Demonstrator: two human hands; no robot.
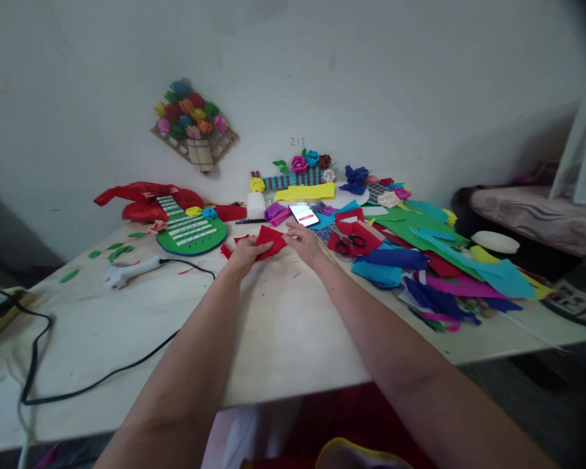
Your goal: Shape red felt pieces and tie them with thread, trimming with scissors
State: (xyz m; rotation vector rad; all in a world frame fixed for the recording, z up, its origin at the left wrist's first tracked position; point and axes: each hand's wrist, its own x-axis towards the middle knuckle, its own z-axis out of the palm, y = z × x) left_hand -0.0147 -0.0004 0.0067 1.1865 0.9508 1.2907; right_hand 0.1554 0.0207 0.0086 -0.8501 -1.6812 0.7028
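Observation:
A folded piece of red paper [272,240] is pinched in my left hand [247,252], thumb on top. At its right edge my right hand [303,241] has its fingertips drawn together on the paper. More red paper shows under and left of my left hand. Just behind my right hand lies a phone [305,215] with a lit screen. To the right, black-handled scissors [350,243] rest on red paper. On the left stands a green guitar-shaped craft [190,229] with white strips.
A white glue gun [133,271] with a black cord [114,372] lies on the left of the table [293,355], near green paper leaves [121,251]. Coloured paper scraps [437,299] pile up on the right. A yellow roll [305,191] and paper flowers [299,164] stand by the wall.

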